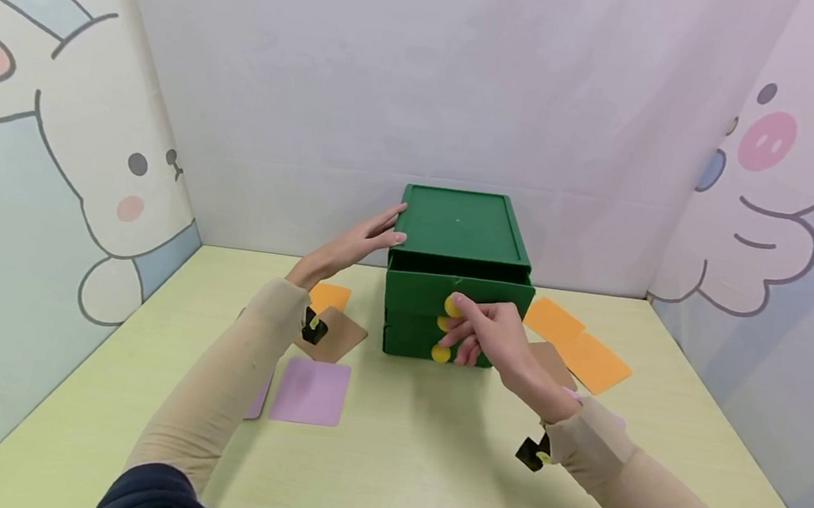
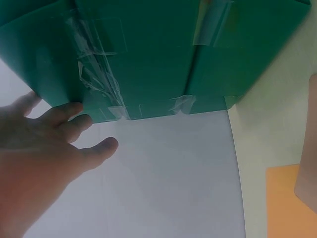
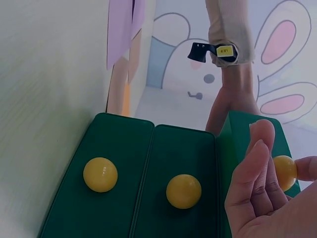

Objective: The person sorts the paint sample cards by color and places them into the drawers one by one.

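Note:
A green three-drawer box [image 1: 465, 223] stands at the back middle of the table, its top drawer [image 1: 413, 295] pulled partly out. My right hand [image 1: 499, 337] pinches that drawer's round yellow knob [image 3: 284, 172] between thumb and fingers. Below it, two more yellow knobs [image 3: 184, 191] sit on the closed lower drawers. On the box's left side, my left hand [image 1: 350, 249] touches the upper edge with its fingers extended. In the left wrist view, clear tape [image 2: 99, 74] runs along the green side near those fingertips.
Left of the box lie an orange card [image 1: 329, 296], a brown card [image 1: 337, 337] and a purple card [image 1: 311, 391]. To its right are orange cards [image 1: 596, 363] and a brown card [image 1: 551, 363]. A pale wall [image 1: 427, 80] rises close behind the box.

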`<action>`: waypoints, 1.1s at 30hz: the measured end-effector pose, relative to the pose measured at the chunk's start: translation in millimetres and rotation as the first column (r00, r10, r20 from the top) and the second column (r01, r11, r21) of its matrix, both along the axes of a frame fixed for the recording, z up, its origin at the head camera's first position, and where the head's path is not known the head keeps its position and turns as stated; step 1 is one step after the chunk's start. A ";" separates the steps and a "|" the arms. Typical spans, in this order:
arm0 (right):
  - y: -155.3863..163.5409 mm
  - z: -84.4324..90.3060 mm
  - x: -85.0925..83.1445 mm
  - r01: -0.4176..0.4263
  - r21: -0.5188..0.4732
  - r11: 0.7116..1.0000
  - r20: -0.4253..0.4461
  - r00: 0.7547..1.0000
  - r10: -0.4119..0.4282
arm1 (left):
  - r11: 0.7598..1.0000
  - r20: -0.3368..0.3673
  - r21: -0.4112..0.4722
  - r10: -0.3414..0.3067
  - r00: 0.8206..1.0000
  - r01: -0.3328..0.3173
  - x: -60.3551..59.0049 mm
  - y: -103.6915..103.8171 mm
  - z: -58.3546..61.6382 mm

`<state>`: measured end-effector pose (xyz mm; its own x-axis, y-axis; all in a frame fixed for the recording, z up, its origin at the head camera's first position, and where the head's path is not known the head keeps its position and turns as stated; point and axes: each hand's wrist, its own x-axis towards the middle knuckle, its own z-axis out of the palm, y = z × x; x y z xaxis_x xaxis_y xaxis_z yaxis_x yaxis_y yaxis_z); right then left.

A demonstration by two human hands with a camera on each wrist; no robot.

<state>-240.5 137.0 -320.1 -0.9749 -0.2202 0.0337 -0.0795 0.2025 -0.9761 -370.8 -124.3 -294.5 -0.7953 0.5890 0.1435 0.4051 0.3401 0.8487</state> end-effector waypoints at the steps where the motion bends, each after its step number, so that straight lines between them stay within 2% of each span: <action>1: 0.0 0.2 0.9 -0.001 0.002 1.000 -0.001 1.000 0.001 | 1.000 0.002 -0.002 -0.001 1.000 0.001 -0.2 0.0 0.2; 6: 0.2 0.5 5.3 -0.008 0.016 1.000 -0.004 1.000 0.008 | 1.000 0.025 -0.005 -0.007 1.000 0.007 2.4 0.8 4.3; 13: 0.3 0.7 11.1 -0.015 0.021 1.000 0.005 1.000 0.015 | 1.000 0.038 -0.014 -0.019 0.999 0.020 21.8 2.5 21.3; 19: 1.6 -0.2 15.4 -0.024 0.025 0.999 0.005 1.000 0.024 | 1.000 0.039 -0.010 -0.022 0.999 0.022 25.2 2.6 23.7; 23: 2.1 -1.1 18.2 -0.027 0.032 0.999 0.009 1.000 0.027 | 1.000 0.039 -0.014 -0.021 0.999 0.022 25.0 2.9 23.2; 30: 3.5 -1.4 23.4 -0.039 0.047 0.998 0.001 0.999 0.039 | 1.000 -0.007 -0.008 0.003 1.000 -0.003 1.3 0.1 0.7; 33: 4.0 -0.5 26.0 -0.045 0.050 0.998 -0.008 0.999 0.046 | 1.000 -0.007 -0.001 0.003 1.000 -0.003 1.0 0.2 1.4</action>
<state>-214.4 141.0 -320.6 -0.9635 -0.2658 0.0306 -0.0988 0.2471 -0.9639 -369.8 -124.1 -293.0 -0.7961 0.5866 0.1488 0.4100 0.3419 0.8456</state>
